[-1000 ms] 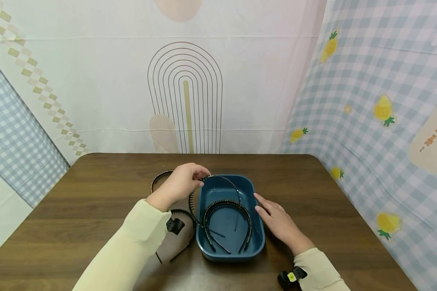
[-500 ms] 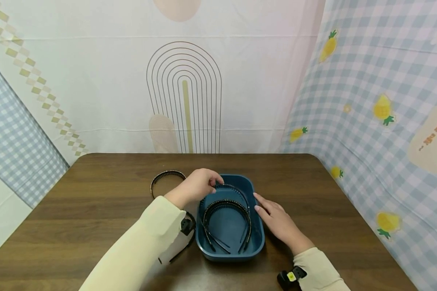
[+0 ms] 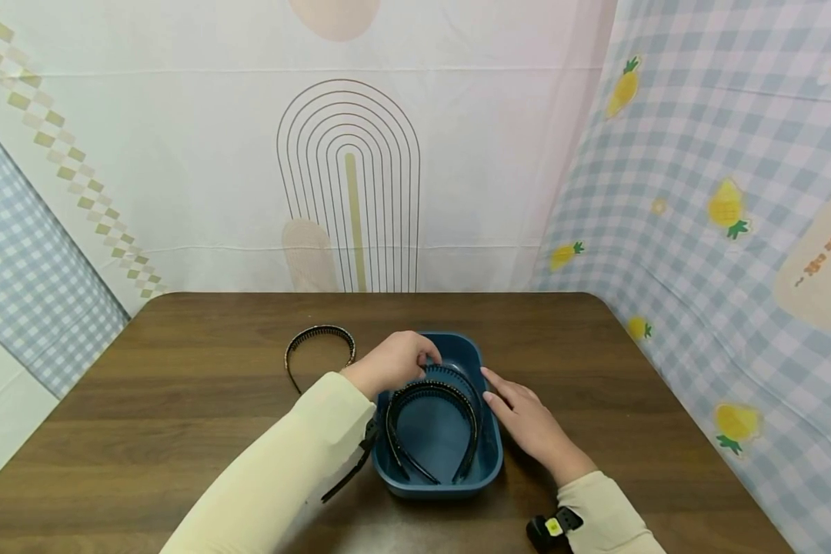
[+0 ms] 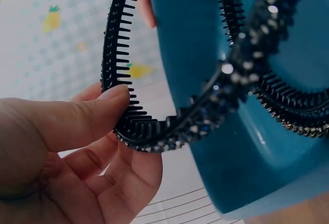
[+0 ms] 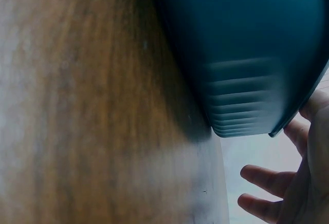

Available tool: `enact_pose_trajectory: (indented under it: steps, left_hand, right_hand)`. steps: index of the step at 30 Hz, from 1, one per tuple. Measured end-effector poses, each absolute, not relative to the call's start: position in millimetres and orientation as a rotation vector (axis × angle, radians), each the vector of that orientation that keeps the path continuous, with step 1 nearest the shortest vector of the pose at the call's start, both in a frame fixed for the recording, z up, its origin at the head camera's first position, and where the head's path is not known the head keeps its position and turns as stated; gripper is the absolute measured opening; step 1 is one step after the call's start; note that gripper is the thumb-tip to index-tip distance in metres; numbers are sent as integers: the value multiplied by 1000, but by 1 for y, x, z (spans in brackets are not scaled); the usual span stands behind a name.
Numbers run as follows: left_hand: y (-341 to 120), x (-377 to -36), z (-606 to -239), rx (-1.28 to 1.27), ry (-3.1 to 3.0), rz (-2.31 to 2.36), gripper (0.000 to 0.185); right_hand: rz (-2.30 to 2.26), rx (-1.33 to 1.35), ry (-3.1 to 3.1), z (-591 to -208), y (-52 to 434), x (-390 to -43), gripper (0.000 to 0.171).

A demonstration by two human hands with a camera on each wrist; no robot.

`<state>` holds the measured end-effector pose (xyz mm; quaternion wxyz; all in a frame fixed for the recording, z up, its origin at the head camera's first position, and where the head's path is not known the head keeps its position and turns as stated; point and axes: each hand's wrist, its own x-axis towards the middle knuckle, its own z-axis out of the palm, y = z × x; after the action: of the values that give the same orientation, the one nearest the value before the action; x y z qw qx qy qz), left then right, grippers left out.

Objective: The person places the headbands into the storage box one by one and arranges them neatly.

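Dark wood-grain desk point(image 3: 180, 400) enclosed by patterned cloth backdrops point(image 3: 720, 154). Left hand point(image 3: 391, 362) pinches a black toothed headband point(image 4: 169, 126), studded with small stones, over the far end of the blue tray point(image 3: 488, 462); a 2nd headband point(image 3: 432, 392) lies inside. Right hand point(image 3: 526, 419) rests, fingers straight, against the tray's right wall. A 3rd headband point(image 3: 318, 332) lies left of the tray.

Pale cream long sleeves point(image 3: 277, 469) on both arms, bare hands, black wrist-worn camera point(image 3: 552, 526) (yellow mark)
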<state>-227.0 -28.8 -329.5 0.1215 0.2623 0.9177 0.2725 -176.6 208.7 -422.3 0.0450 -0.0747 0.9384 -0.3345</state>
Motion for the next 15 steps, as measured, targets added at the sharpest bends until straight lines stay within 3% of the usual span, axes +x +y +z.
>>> enact_pose_trajectory:
  steps: [15]
  left_hand:
    - [-14, -229, -339, 780, 2687, 651, 31]
  right_hand:
    - [-1023, -239, 2869, -422, 209, -176, 58]
